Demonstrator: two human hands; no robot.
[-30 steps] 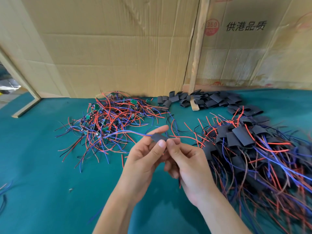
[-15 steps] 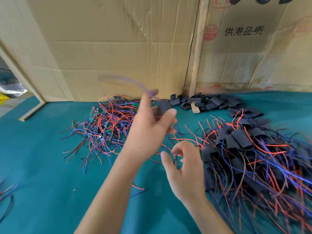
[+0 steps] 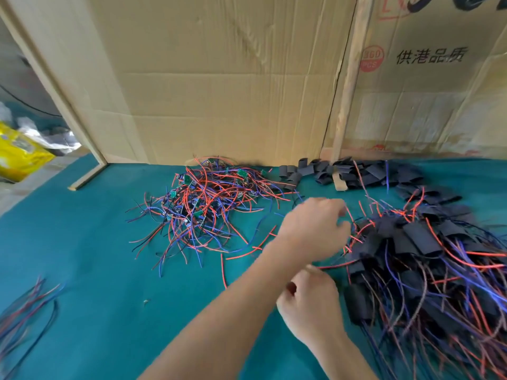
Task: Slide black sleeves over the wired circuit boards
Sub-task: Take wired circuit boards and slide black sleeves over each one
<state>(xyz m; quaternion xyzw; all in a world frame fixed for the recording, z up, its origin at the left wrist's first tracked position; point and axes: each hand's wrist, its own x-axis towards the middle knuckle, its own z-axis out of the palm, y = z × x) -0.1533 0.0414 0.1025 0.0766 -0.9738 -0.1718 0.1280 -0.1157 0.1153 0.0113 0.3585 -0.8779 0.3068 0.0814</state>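
Black sleeves [image 3: 323,171] are heaped loose at the back of the desk [image 3: 82,242], against the cardboard wall [image 3: 219,78], and the unsleeved wired circuit boards [image 3: 203,204] lie in a tangle to the left of them. Finished pieces, boards already sleeved, are piled at the right [image 3: 419,242] with their red and blue leads trailing toward the viewer. The left hand [image 3: 312,229] is reached across to the near left edge of that finished pile; its fingers are blurred and loosely bent, and whether anything is held in its grip cannot be told. The right hand [image 3: 307,305] is lower, fingers curled, and a held thing cannot be made out there either. From the left hand the bare boards lie to the left and slightly back, the loose sleeves straight back. The left hand is judged the nearer to both, so the coming pick is likely turned leftward and away from the body.
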